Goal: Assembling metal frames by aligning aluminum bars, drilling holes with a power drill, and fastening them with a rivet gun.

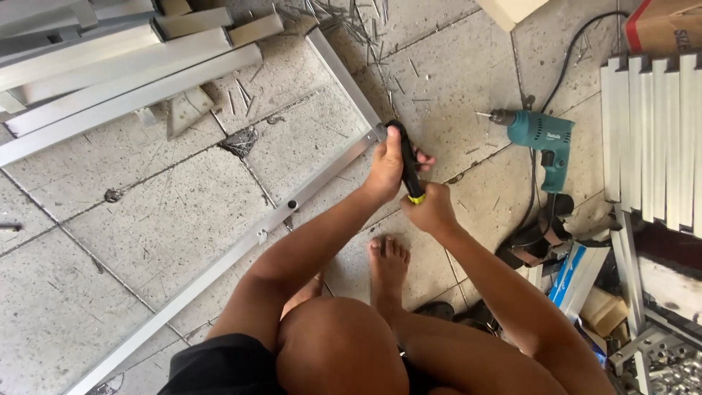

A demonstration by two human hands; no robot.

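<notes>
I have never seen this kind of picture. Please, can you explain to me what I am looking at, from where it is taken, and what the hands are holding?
There is only one picture, and no machine. The camera sits on a person's head and looks down, so you see this person's own arms, knees and a bare foot.

The person crouches on a tiled floor. The left hand and the right hand together grip a black screwdriver with a yellow ring. Its tip is at the corner of a thin aluminium frame lying on the floor.

To the right lies a teal electric drill with a black cord. More aluminium bars are stacked at the top left and at the right edge. Small metal scraps are scattered on the tiles.
</notes>
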